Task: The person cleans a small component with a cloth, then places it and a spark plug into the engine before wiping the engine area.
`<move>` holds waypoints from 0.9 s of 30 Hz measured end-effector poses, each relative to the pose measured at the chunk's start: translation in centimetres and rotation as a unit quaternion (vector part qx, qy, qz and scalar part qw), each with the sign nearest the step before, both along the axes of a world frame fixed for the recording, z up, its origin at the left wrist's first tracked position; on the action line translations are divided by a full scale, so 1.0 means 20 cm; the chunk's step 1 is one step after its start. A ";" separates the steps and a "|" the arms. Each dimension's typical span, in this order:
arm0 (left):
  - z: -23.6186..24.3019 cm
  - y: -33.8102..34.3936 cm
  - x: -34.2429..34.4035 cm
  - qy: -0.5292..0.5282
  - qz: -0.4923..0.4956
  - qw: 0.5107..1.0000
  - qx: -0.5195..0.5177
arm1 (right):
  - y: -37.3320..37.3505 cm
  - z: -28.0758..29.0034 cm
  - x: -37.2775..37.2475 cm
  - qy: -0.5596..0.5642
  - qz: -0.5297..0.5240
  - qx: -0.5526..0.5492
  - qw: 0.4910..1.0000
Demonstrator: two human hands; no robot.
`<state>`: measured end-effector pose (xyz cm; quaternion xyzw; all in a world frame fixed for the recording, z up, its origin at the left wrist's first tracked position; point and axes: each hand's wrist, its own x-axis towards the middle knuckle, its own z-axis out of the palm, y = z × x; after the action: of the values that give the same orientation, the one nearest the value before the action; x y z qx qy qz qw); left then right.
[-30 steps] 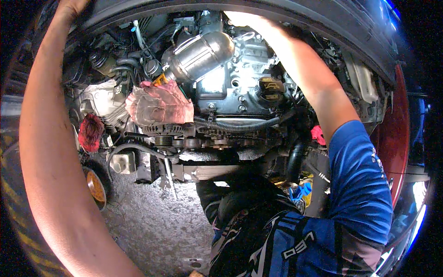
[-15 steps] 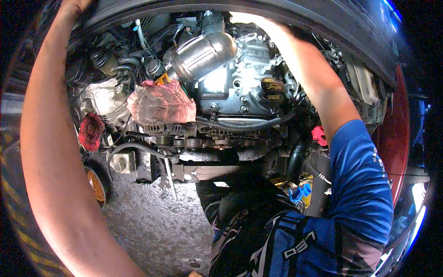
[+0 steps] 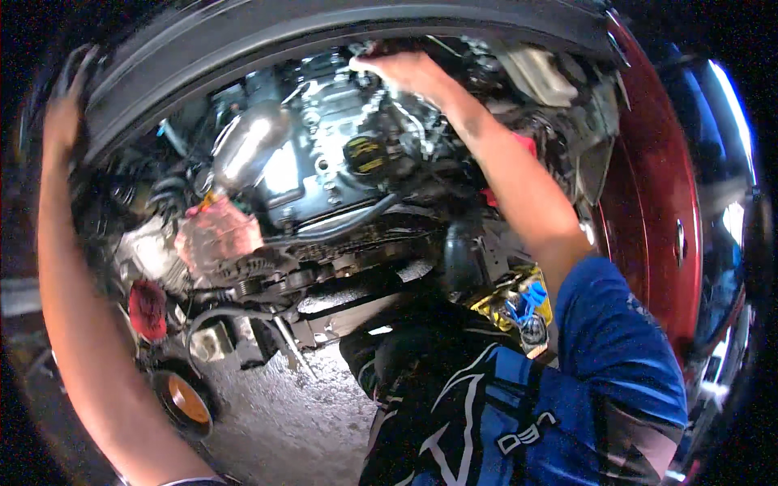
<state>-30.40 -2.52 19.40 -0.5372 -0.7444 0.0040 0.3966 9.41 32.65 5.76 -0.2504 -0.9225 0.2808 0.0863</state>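
Observation:
My right hand (image 3: pixel 401 71) reaches over the engine (image 3: pixel 324 190) to its far side, just below a long dark panel (image 3: pixel 348 28). Its fingers are blurred, and I cannot make out whether they grip anything. Up at the left end of that panel is my left hand (image 3: pixel 65 109), its fingers smeared and lying in shadow. A shiny metal canister-like part (image 3: pixel 251 142) leans at an angle on the left of the engine. Nearer to me on the engine's top is a black cap (image 3: pixel 366 155) with yellow markings. A pink cloth (image 3: pixel 219 236) lies against the canister's lower end.
A dark red rag (image 3: pixel 147 309) rests at the left, above a round black item with an orange inside (image 3: pixel 186 398). A yellow tray (image 3: pixel 545 283) holding a blue object (image 3: pixel 531 298) sits by my right elbow. A red car body panel (image 3: pixel 656 235) rises at the right.
The view has shifted and tilted, so the engine appears farther left and the red panel shows more. My right hand, cut off by the dark panel before, now shows above the engine's far side.

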 end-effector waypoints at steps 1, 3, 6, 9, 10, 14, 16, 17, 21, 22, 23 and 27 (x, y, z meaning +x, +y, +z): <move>0.01 0.02 -0.01 0.001 -0.020 1.000 0.004 | -0.02 0.07 0.16 -0.006 -0.012 -0.050 0.999; 0.04 0.07 -0.02 0.086 0.036 0.995 -0.044 | -0.06 0.13 0.49 0.033 -0.035 -0.085 0.995; 0.04 0.11 -0.03 0.033 -0.053 0.998 -0.025 | -0.19 0.23 0.97 0.100 -0.093 -0.107 0.985; 0.05 0.11 -0.06 0.068 -0.051 0.995 -0.060 | -0.10 0.16 1.39 0.075 -0.209 -0.069 0.972; 0.06 0.09 -0.07 0.055 -0.068 0.994 -0.062 | -0.05 0.13 1.49 0.038 -0.244 -0.038 0.968; 0.10 0.06 -0.12 0.003 -0.124 0.989 -0.078 | 0.21 -0.15 1.71 -0.102 -0.288 0.095 0.948; 0.10 0.05 -0.11 0.009 -0.115 0.990 -0.083 | 0.32 -0.31 1.73 -0.097 -0.270 0.185 0.940; 0.10 0.05 -0.10 0.024 -0.103 0.991 -0.084 | 0.37 -0.35 1.70 -0.176 -0.262 0.182 0.931; 0.13 0.08 -0.05 0.065 -0.072 0.992 -0.085 | 0.60 -0.61 1.76 -0.209 -0.186 0.267 0.922; 0.13 0.11 -0.04 0.068 -0.070 0.992 -0.082 | 0.66 -0.66 1.81 -0.184 -0.172 0.298 0.921; 0.12 0.13 -0.02 0.067 -0.066 0.992 -0.079 | 0.70 -0.69 1.83 -0.201 -0.157 0.290 0.923; 0.09 0.12 0.01 -0.009 -0.054 0.997 -0.058 | 0.76 -0.69 1.80 -0.208 -0.134 0.258 0.934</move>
<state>-30.24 -0.11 21.27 -0.5992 -0.7160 0.0210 0.3577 45.35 47.76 -8.12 -0.3934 -0.9185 -0.0397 -0.0093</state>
